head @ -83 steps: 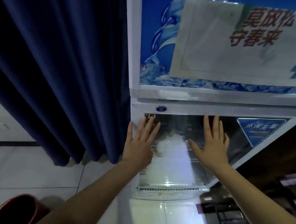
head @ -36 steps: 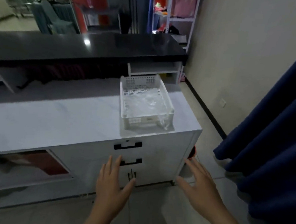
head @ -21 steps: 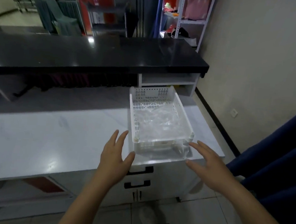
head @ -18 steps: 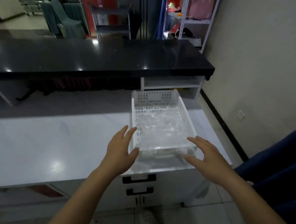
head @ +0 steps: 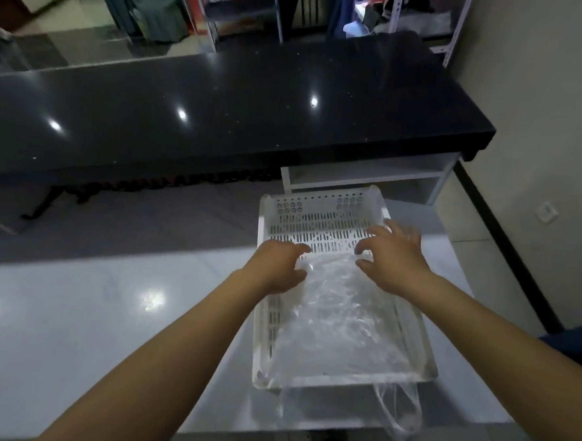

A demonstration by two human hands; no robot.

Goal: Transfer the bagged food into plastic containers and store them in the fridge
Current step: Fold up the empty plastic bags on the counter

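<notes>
A white slotted plastic basket stands on the right end of the white counter. Crumpled clear plastic bags lie inside it, and one bag handle hangs over the near rim and the counter edge. My left hand is inside the basket at the left edge of the bags, fingers curled, touching the plastic. My right hand hovers over the far part of the bags with fingers spread and bent. I cannot tell whether either hand has gripped the plastic. No food or fridge is in view.
A long black glossy counter runs behind the white one, with a white open shelf under its right end. A beige wall and tiled floor lie to the right. A dark blue curtain edge shows at far right.
I turned from the closed fridge door to the white counter and came close. Both hands rose from below the counter edge into the basket, onto the plastic bags.
</notes>
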